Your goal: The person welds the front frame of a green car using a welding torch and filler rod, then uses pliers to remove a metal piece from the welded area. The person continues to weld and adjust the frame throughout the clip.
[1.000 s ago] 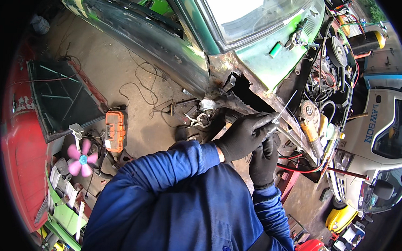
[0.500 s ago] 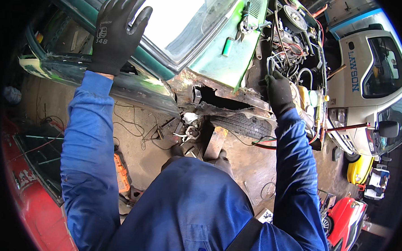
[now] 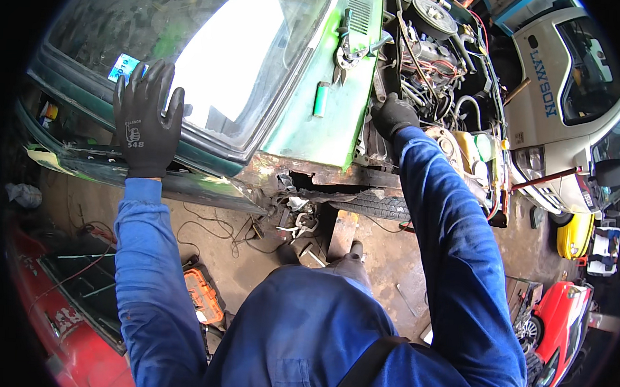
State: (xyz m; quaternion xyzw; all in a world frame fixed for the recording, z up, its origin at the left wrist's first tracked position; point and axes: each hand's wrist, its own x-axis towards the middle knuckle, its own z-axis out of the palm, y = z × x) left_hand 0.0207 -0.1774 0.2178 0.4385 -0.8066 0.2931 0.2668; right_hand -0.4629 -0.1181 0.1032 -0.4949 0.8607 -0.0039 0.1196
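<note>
My left hand (image 3: pixel 147 117), in a black work glove, lies with fingers spread over the windshield pillar and lower edge of the glass of a green car (image 3: pixel 215 155). Its fingertips are beside a blue-and-white sticker (image 3: pixel 124 68). My right hand (image 3: pixel 395 116), also gloved, is curled at the edge of the open engine bay (image 3: pixel 433 71). Against its fingers is the end of a narrow grey metal piece (image 3: pixel 379 84); whatever is inside the grip is hidden. On the green cowl panel lie plier-like hand tools (image 3: pixel 345 51) and a small green cylinder (image 3: pixel 321 98).
Rusted, cut-out bodywork (image 3: pixel 310 183) sits above a tire (image 3: pixel 375 207). Cables (image 3: pixel 225 224) and an orange tool case (image 3: pixel 204 296) are on the floor. A red car body (image 3: pixel 75 349) stands at left, a white truck (image 3: pixel 570 87) at right.
My view has shifted, showing more windshield. My right hand has moved from the cables in the engine bay to the bay's near edge. My left hand stays spread, lower in view.
</note>
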